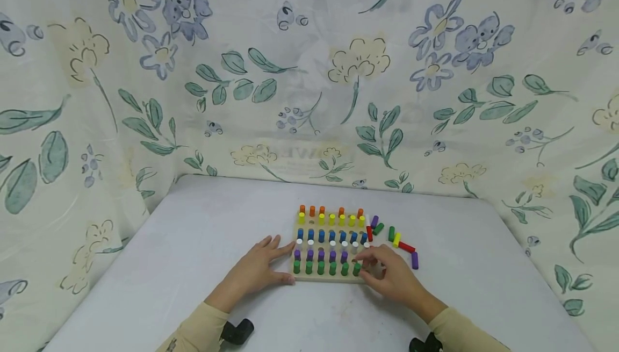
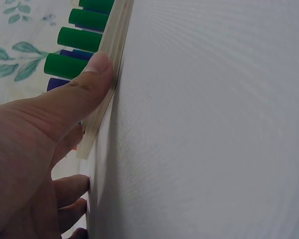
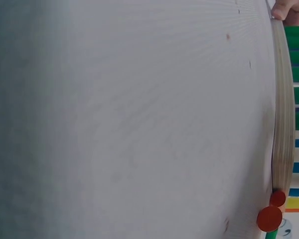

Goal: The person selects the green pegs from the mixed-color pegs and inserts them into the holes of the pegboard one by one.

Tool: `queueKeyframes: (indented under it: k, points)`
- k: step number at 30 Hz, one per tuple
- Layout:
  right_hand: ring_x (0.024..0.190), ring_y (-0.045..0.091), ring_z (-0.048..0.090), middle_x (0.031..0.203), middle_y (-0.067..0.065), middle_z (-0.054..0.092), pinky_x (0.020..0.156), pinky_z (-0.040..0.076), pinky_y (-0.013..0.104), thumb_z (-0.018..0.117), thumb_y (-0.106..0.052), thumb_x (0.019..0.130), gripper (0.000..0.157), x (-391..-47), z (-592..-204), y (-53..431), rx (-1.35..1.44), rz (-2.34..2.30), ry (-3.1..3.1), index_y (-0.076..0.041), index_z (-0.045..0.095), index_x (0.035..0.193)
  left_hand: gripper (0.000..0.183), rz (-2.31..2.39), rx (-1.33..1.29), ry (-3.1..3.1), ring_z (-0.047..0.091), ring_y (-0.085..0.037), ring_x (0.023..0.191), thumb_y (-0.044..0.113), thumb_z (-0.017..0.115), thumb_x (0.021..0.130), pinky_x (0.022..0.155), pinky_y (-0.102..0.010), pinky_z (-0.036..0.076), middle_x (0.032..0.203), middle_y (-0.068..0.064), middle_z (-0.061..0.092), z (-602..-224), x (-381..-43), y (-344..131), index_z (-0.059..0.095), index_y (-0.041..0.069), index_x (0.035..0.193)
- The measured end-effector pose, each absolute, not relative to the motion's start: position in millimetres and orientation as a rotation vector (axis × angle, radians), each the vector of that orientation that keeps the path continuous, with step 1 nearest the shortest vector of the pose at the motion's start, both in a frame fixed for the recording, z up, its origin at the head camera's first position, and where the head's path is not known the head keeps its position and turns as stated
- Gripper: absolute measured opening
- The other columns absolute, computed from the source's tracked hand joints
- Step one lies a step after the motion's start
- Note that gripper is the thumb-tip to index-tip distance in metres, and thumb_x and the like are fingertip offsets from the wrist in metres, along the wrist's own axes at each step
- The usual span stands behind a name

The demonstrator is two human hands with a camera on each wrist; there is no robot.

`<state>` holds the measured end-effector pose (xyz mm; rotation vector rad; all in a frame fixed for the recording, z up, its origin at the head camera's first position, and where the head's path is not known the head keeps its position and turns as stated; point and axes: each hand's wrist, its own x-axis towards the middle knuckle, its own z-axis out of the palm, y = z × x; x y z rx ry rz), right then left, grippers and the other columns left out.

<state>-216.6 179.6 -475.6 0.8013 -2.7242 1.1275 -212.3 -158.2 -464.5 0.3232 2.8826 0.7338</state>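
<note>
A light wooden pegboard (image 1: 333,280) carries rows of orange, yellow, blue, white, purple and green pegs. My left hand (image 1: 256,268) lies at its left edge, fingers spread. In the left wrist view the thumb of that left hand (image 2: 25,149) presses the board's edge (image 2: 118,40) beside the green pegs (image 2: 79,39). Over the right end of the purple and green rows is my right hand (image 1: 394,277), its fingers bent near the last green peg (image 1: 357,270). Whether anything sits between its fingertips is hidden; the right wrist view catches only a sliver of finger.
Right of the board lie loose pegs: a purple peg (image 1: 414,260), a red peg (image 1: 407,247), a yellow peg (image 1: 397,240), green pegs (image 1: 391,233) and others. White cloth (image 1: 203,223) covers the table, and a flowered curtain (image 1: 309,72) hangs behind.
</note>
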Motion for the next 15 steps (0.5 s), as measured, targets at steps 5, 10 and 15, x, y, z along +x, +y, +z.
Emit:
queueKeyframes:
  k: [5,10,15]
  points:
    - [0.087,0.007,0.057,0.095,-0.016,0.063,0.070,0.055,0.022,0.078,-0.017,0.090,0.025,-216.5,-475.4,180.7,0.763,1.121,-2.706,-0.022,0.070,0.113,0.088,0.736,0.323,2.882,0.026,-0.043,0.150,0.059,0.084,0.072,0.113,-0.069,0.029,0.160,-0.018,0.039,-464.8,-212.6,-158.6,0.055,0.027,0.149]
    - [0.089,0.005,0.059,0.096,-0.017,0.064,0.074,0.056,0.023,0.079,-0.017,0.090,0.026,-217.0,-475.9,183.0,0.699,1.111,-2.722,-0.022,0.070,0.113,0.087,0.740,0.322,2.880,0.026,-0.043,0.150,0.058,0.084,0.072,0.114,-0.069,0.029,0.160,-0.018,0.039,-464.2,-212.5,-158.6,0.055,0.027,0.148]
    - [0.089,0.005,0.059,0.094,-0.017,0.062,0.075,0.056,0.023,0.080,-0.015,0.089,0.027,-218.2,-475.3,185.4,0.643,1.110,-2.725,-0.022,0.071,0.113,0.087,0.747,0.322,2.879,0.026,-0.044,0.150,0.057,0.084,0.073,0.114,-0.069,0.029,0.159,-0.018,0.039,-463.3,-212.1,-158.4,0.055,0.026,0.148]
